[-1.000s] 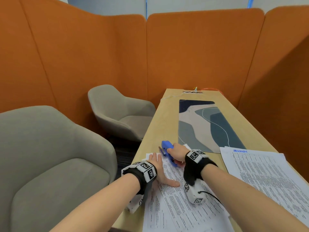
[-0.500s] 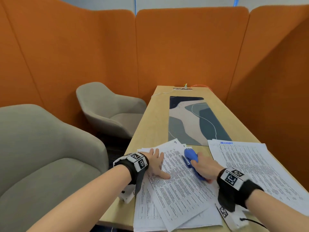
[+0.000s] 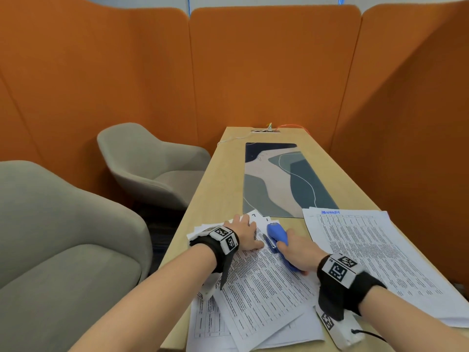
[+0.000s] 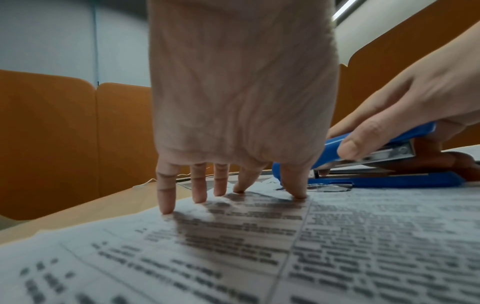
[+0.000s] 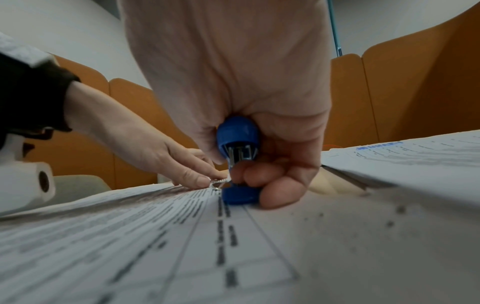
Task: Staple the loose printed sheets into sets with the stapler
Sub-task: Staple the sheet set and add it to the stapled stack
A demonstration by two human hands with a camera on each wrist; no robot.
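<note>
A blue stapler (image 3: pixel 277 235) lies on a fanned pile of printed sheets (image 3: pixel 264 288) at the table's near left. My right hand (image 3: pixel 295 252) grips the stapler (image 5: pixel 237 142) from behind, fingers curled round its body (image 4: pixel 374 144). My left hand (image 3: pixel 245 235) lies flat on the sheets just left of the stapler, fingers (image 4: pixel 198 185) straight and spread, tips touching the paper (image 4: pixel 233 246). In the right wrist view my left hand (image 5: pixel 155 156) sits beside the stapler's nose. Whether paper sits between the stapler's jaws is hidden.
A second stack of printed sheets (image 3: pixel 375 252) lies to the right. A patterned desk mat (image 3: pixel 281 179) runs down the wooden table (image 3: pixel 218 184). Two grey armchairs (image 3: pixel 149 161) stand to the left. Orange partition panels (image 3: pixel 274 67) enclose the booth. Cables (image 3: pixel 269 128) sit at the far end.
My right hand has pulled the stapler back toward me and to the right, off the sheets' top corner. The left hand stays pressed flat on the pile.
</note>
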